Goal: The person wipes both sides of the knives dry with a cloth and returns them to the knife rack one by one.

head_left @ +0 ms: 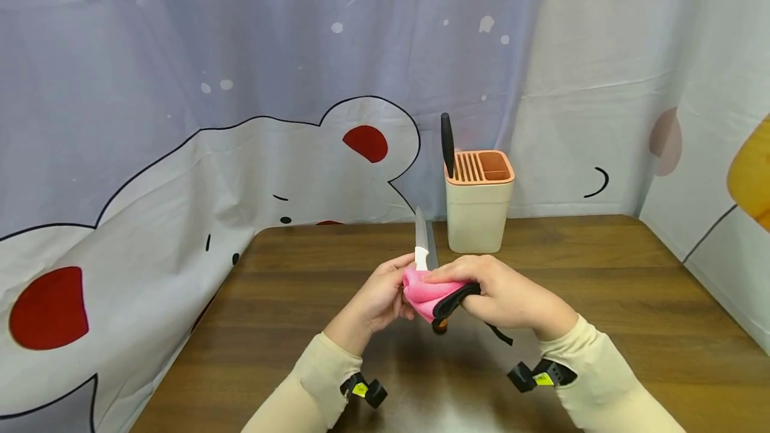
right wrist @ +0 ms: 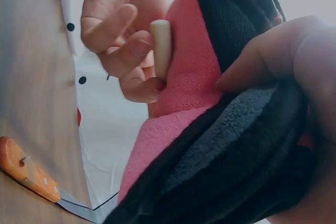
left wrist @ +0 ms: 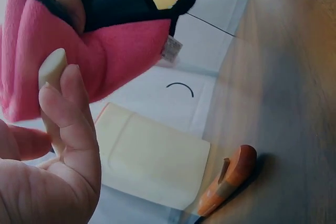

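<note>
In the head view, a kitchen knife with a white handle [head_left: 422,258] points its blade away from me. My left hand [head_left: 377,298] pinches the knife by that handle; the handle's butt end [left wrist: 52,69] shows between the fingers in the left wrist view. A folded pink and black cloth [head_left: 424,294] is gripped by my right hand [head_left: 510,291] and lies against the right side of the handle. A small label hangs from the cloth's edge [left wrist: 131,51]. Below the hands, a second knife with an orange handle [right wrist: 34,174] lies on the table, partly hidden in the head view.
At the table's back stands a cream knife holder [head_left: 478,219] with an orange slotted top. A black handle [head_left: 448,142] sticks up from its left slot. The wooden table [head_left: 601,286] meets a printed curtain [head_left: 271,166] behind and at the left.
</note>
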Tool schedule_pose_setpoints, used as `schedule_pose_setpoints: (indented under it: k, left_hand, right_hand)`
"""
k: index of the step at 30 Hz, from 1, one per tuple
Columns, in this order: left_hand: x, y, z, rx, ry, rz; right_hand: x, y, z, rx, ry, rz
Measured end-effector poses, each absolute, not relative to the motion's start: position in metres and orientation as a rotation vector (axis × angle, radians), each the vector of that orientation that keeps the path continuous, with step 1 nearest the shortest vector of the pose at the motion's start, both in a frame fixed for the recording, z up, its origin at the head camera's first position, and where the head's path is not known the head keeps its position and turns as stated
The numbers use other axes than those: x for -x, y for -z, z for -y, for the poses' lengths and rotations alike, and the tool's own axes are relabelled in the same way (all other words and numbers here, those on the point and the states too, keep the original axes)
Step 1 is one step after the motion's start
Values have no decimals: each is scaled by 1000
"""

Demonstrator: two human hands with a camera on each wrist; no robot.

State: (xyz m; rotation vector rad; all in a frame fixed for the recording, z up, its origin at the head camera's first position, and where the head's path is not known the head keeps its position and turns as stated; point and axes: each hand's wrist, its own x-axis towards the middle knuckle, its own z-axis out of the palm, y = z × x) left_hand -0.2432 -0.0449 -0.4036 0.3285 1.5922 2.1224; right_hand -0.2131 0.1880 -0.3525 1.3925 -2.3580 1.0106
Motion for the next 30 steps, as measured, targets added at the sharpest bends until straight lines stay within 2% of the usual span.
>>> schedule_pose_setpoints:
  k: [3, 6, 10, 13, 21, 30]
  left_hand:
    - [243, 404, 45, -348, -2121, -1572]
    - [243, 403, 46, -362, -2113, -1561]
    - [240, 401, 45, -376, -2093, -1568]
    - [237, 399, 44, -380, -2082, -1577]
    - [237, 395, 41, -351, -2092, -1600]
    - [239, 398, 47, -311, -2116, -1582]
  right_hand:
    - [214, 349, -192, -1363, -1141, 2372]
    - [216, 349, -193, -1224, -1216, 2336]
    - [221, 358, -185, -963, -1079, 2274]
    - [223, 366, -175, -878, -903, 2287]
    - [217, 371, -166, -877, -736, 2362]
    - [216, 366, -168, -1012, -733, 2372]
